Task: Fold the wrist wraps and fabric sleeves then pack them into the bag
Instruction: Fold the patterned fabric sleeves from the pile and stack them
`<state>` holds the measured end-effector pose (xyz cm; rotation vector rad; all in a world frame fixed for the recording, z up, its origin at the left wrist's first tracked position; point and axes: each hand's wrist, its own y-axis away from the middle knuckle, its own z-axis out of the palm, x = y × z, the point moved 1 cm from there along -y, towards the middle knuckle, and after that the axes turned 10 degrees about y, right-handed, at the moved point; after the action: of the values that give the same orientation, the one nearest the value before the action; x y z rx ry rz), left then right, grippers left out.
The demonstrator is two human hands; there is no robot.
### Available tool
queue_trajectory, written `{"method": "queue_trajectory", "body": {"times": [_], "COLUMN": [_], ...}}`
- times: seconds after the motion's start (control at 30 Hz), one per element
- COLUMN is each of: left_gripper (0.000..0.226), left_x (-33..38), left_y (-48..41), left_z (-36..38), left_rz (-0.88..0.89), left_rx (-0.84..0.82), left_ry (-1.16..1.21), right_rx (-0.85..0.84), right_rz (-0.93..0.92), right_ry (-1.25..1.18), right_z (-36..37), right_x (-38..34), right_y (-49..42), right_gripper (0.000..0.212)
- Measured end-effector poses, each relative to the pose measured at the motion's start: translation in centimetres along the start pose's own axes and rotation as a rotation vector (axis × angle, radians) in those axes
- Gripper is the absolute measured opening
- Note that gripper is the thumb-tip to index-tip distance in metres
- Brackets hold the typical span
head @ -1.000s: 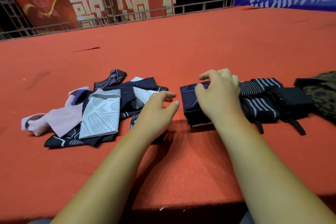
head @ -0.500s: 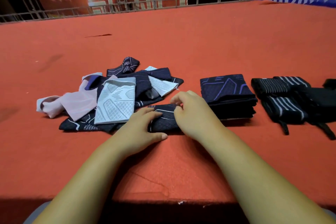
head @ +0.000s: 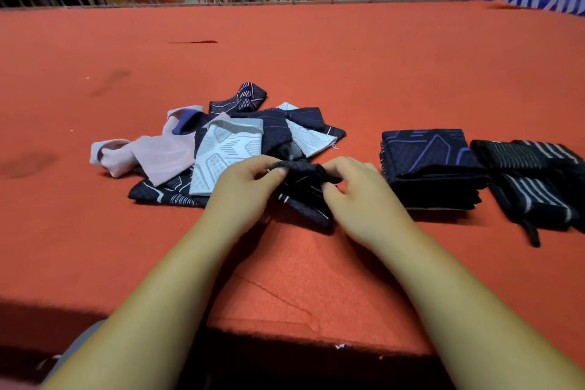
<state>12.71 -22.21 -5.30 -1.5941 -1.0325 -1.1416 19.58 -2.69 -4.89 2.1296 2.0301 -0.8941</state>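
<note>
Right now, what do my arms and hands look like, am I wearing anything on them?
Both are bare: the left hand and right hand have no gloves, rings or watch in view, and the left forearm and right forearm show no sleeves up to the frame's edge.

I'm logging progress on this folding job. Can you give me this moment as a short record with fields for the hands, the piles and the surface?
left hand: pinches the dark sleeve
right hand: grips the same sleeve
unfolded pile: pink, pale grey and dark sleeves, behind and left of the hands
folded stack: dark sleeves, right of the hands
wrist wraps: black, striped, right of the stack
surface: red table
</note>
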Motion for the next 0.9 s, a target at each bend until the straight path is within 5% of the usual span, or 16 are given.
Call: {"method": "queue_trajectory", "body": {"times": [0.23,0.37,0.63,0.77,0.9], "left_gripper": [0.025,0.034,0.035,0.034,0.039], "left_x": [0.9,0.9,0.6,0.5,0.3], "left_y": [0.4,0.7,0.2,1.0,0.8], "left_z": [-1.0,-1.5,-1.5,-0.8,-1.3], "left_rz": [-0.078,-0.216,-0.379,-0.279,-0.178], "left_rx": [-0.076,-0.184,-0.097,-0.147,-0.163], "left_ry": [0.145,0.090,0.212,0.010,0.002], "right_rx": [0.170,0.013,-0.270,-0.287,-0.244], "right_rz": [-0.033,0.039,0.116,0.135,0.185], "right_ry": [-0.034,0.016,0.013,0.037,0.029], "right_z": [-0.2,0.0,0.1,0.2,0.6], "right_x": [-0.3,0.0,-0.8,-1.1,-0.9], "right_y": [-0.2,-0.1,0.4,0.4,0.3], "right_gripper": [0.028,0.027,0.037,0.032,0.051]}}
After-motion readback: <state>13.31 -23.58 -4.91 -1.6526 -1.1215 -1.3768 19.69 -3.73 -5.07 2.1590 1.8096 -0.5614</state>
